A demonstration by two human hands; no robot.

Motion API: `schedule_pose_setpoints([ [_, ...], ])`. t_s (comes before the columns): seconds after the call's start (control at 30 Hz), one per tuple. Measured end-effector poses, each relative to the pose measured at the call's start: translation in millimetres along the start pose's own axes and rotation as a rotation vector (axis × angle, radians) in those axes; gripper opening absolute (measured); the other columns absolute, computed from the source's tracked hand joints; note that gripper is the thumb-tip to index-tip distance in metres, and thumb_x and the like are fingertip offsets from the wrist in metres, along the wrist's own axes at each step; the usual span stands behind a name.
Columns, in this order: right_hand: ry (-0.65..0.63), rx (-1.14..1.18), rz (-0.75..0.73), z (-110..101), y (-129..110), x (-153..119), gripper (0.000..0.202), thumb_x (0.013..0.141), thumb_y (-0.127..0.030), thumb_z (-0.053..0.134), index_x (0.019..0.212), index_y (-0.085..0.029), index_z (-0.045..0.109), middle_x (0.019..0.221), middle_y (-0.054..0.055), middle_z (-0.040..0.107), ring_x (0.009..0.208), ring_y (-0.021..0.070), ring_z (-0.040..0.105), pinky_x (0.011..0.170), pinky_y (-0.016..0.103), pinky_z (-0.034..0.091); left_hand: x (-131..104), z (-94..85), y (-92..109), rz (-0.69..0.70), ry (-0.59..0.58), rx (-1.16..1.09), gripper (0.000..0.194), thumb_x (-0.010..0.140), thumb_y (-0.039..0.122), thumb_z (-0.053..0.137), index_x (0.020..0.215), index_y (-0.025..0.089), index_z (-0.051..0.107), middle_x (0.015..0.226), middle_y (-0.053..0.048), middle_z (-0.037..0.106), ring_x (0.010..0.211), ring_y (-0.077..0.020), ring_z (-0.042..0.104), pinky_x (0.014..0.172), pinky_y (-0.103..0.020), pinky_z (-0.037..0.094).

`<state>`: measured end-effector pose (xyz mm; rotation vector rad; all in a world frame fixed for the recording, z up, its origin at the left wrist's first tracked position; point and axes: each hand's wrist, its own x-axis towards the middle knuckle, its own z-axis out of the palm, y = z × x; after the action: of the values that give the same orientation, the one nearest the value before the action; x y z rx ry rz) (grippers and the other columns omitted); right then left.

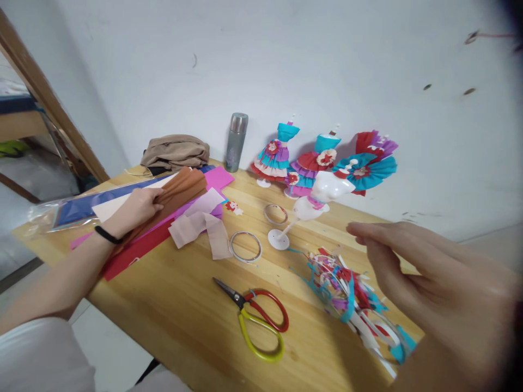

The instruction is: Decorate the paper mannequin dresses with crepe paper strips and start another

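My left hand [133,211], with a black band at the wrist, is closed on a sheet of brown crepe paper [186,188] lying on the pile at the table's left. Below and beside it are red [139,253], purple and pink sheets. Raised over the right side of the table, my right hand [425,267] has its fingertips pinched together, and nothing shows between them. Left of it stands a small white dress-form mannequin [330,188], tilted in view, with a pink band at the waist. Scissors [245,305] with one red and one yellow handle lie open in front.
Behind the mannequin, several small forms wear ruffled paper dresses [272,158] against the wall. Two tape rolls [245,247] and a pale paper strip [218,237] lie mid-table. Coloured scraps [347,294] are heaped under my right hand. A flask [237,142] and brown cloth [175,152] stand behind.
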<state>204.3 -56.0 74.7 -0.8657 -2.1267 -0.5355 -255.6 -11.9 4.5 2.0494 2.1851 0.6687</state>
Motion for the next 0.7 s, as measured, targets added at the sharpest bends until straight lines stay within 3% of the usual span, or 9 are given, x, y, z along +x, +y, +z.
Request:
schedule_pose_setpoints([
  [0.1, -0.004, 0.012, -0.008, 1, -1, 1, 0.019, 0.092, -0.009, 0.061, 0.102, -0.024, 0.068, 0.083, 0.004, 0.077, 0.066, 0.0149, 0.073, 0.055, 0.024, 0.053, -2, -25.2, -2, -0.085, 0.004, 0.137, 0.038, 0.076, 0.027, 0.057, 0.107, 0.015, 0.075, 0.098, -0.011, 0.077, 0.089, -0.0294, 0.067, 0.085, -0.037, 0.050],
  [0.2, -0.035, 0.021, -0.009, 2, -3, 4, 0.020, 0.092, -0.007, 0.061, 0.102, -0.023, 0.068, 0.082, 0.003, 0.077, 0.066, 0.0142, 0.072, 0.055, 0.022, 0.053, -6, -47.2, 11, -0.155, 0.098, 0.072, 0.042, 0.078, 0.030, 0.060, 0.114, 0.012, 0.075, 0.100, -0.011, 0.077, 0.092, -0.0301, 0.067, 0.089, -0.041, 0.051],
  [0.27, -0.031, 0.026, -0.034, 4, -6, 7, 0.019, 0.091, -0.006, 0.060, 0.100, -0.022, 0.068, 0.080, 0.003, 0.076, 0.066, 0.0138, 0.072, 0.056, 0.021, 0.053, -10, -58.8, 28, -0.129, 0.177, -0.148, 0.044, 0.077, 0.031, 0.066, 0.117, 0.015, 0.075, 0.104, -0.005, 0.078, 0.094, -0.0294, 0.068, 0.093, -0.042, 0.051],
  [0.37, -0.027, 0.090, -0.041, 10, -10, 9, 0.018, 0.091, -0.005, 0.059, 0.099, -0.019, 0.068, 0.080, 0.006, 0.076, 0.065, 0.0143, 0.071, 0.055, 0.022, 0.053, -15, -69.2, 62, -0.042, 0.198, -0.686, 0.043, 0.069, 0.025, 0.080, 0.110, 0.014, 0.077, 0.105, -0.003, 0.078, 0.102, -0.0278, 0.067, 0.095, -0.040, 0.053],
  [0.5, -0.081, 0.291, 0.102, 25, -21, 5, 0.019, 0.094, -0.013, 0.061, 0.109, -0.020, 0.070, 0.091, 0.008, 0.079, 0.072, 0.0174, 0.074, 0.059, 0.026, 0.057, -15, -66.2, 115, 0.157, -0.033, -1.199, 0.039, 0.069, 0.025, 0.088, 0.105, 0.016, 0.077, 0.112, -0.006, 0.078, 0.109, -0.0256, 0.067, 0.102, -0.036, 0.052],
  [0.6, -0.115, 0.516, 0.249, 38, -30, 2, 0.030, 0.097, -0.025, 0.061, 0.127, -0.024, 0.066, 0.106, 0.009, 0.079, 0.081, 0.0198, 0.075, 0.071, 0.034, 0.061, -12, -50.0, 150, 0.230, -0.209, -1.352, 0.047, 0.067, 0.026, 0.090, 0.111, 0.016, 0.074, 0.109, -0.008, 0.078, 0.109, -0.0302, 0.070, 0.094, -0.038, 0.055],
  [0.7, -0.116, 0.815, 0.381, 46, -37, 2, 0.053, 0.098, -0.043, 0.060, 0.147, -0.027, 0.050, 0.127, 0.012, 0.073, 0.102, 0.0248, 0.073, 0.081, 0.041, 0.062, -12, -26.8, 180, 0.326, -0.305, -1.456, 0.050, 0.069, 0.024, 0.088, 0.114, 0.014, 0.070, 0.112, -0.010, 0.077, 0.115, -0.0322, 0.069, 0.094, -0.037, 0.055],
])
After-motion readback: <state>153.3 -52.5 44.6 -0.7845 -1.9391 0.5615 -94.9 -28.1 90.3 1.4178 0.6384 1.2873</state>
